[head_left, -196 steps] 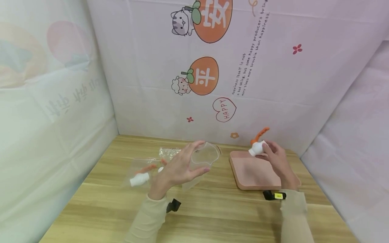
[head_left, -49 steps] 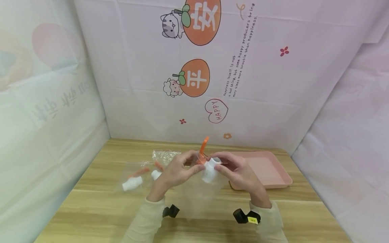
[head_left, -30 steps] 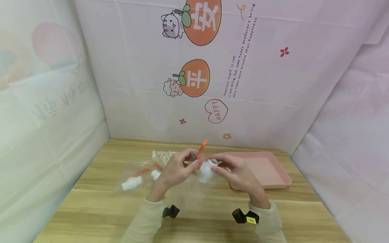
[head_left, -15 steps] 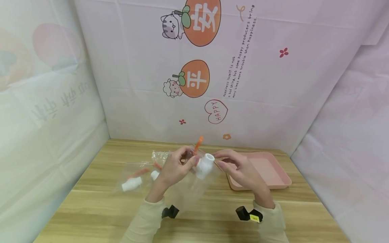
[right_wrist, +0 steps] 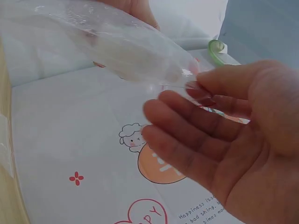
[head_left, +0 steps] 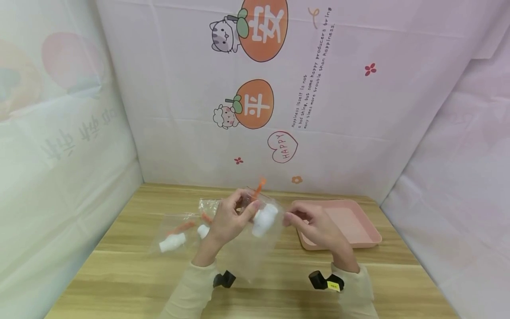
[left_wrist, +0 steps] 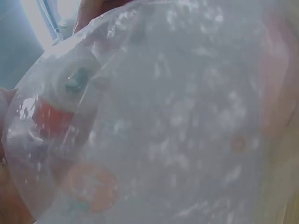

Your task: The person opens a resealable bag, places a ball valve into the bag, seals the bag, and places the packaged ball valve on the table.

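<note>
In the head view, a white plastic valve [head_left: 264,220] with an orange lever handle [head_left: 259,188] sits in a clear plastic zip bag [head_left: 255,254], its handle rising past the bag's mouth. My left hand [head_left: 231,218] pinches the left side of the mouth, close to the valve. On the opposite side, my right hand [head_left: 318,225] pinches the bag's edge between thumb and forefinger. The right wrist view shows that pinch, the other fingers of the right hand [right_wrist: 224,126] held apart from the bag [right_wrist: 126,49]. Bag film [left_wrist: 163,112] covers most of the left wrist view.
Left on the wooden table [head_left: 119,274] lies a bagged valve [head_left: 172,242] with an orange handle. Another white piece [head_left: 203,230] is partly behind my left hand, near a crinkled clear bag [head_left: 208,205]. A pink tray [head_left: 352,223] stands right. Printed cloth surrounds the table.
Earlier the right hand held the valve over the tray; it then brought it to the bag. It has since let go of the valve, which is lower in the bag, and pinches the bag's edge.
</note>
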### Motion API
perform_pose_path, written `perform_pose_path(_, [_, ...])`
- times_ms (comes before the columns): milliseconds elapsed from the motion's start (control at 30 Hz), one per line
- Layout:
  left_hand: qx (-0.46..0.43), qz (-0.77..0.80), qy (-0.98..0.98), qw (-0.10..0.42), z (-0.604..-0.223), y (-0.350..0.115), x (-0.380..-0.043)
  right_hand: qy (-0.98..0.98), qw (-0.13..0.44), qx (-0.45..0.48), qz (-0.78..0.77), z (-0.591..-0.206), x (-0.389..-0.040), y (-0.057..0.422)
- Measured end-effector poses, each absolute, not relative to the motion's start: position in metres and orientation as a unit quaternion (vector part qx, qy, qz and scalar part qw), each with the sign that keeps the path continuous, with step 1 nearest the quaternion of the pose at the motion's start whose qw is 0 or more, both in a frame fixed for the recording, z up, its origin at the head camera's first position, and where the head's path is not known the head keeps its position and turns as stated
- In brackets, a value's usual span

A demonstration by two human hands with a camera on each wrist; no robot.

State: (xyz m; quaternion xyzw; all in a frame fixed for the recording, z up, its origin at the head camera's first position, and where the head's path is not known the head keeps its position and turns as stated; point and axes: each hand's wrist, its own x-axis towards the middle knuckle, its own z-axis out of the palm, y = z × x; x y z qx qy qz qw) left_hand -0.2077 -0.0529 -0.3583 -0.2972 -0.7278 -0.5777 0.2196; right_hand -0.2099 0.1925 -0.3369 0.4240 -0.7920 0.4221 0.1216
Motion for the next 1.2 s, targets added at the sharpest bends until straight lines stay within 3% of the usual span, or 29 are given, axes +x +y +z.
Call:
perform_pose_path(167, [-0.295, -0.555, -0.742, 0.233, -0.3616, -0.0507, -0.2104, -0.773, 0.146, 0.426, 0.448, -0.3368, -0.2099, 0.1926])
perform_pose_path(700, [-0.278, -0.588, -0.743, 0.158, -0.3591, -0.0476, -0.205, -0.722, 0.192, 0.45, 0.489, -0.3356, -0.2072, 0.1911])
perform_pose_path(1200, [-0.307, -0.567, -0.741, 0.191, -0.3615, -0.0454, -0.2061, -0.673, 0.222, 0.487, 0.511, -0.3368, -0.2103, 0.1908])
